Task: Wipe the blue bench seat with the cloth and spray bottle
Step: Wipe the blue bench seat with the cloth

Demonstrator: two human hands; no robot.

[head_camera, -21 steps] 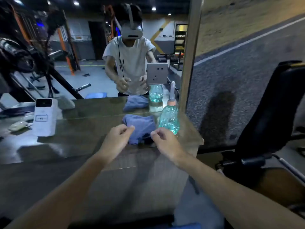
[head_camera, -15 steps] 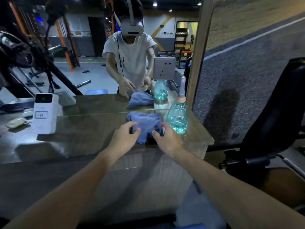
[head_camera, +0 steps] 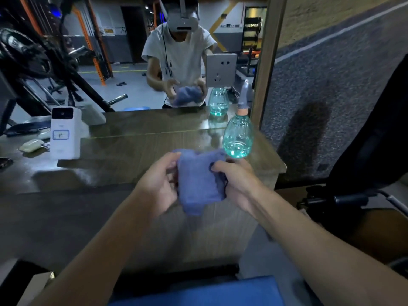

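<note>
cloth: blue cloth (head_camera: 198, 184) held between both hands, over the front edge of the table (head_camera: 132, 151)
left hand (head_camera: 159, 186): fingers curled round the cloth's left side
right hand (head_camera: 236, 184): pinching its right side, thumb on top
spray bottle (head_camera: 237, 138): upright on the table, just behind the cloth
blue bench seat (head_camera: 198, 290): bottom edge, below the arms

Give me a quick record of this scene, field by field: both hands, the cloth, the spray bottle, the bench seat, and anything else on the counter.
left hand: grips the left side of the cloth
right hand: grips the cloth's right side
cloth: blue, bunched, held up between both hands
spray bottle: upright on the counter, just beyond the right hand, blue-green liquid inside, no hand grips it
bench seat: blue, only a strip shows at the bottom
counter: wooden, against a mirror
other: white device standing at the left
</note>
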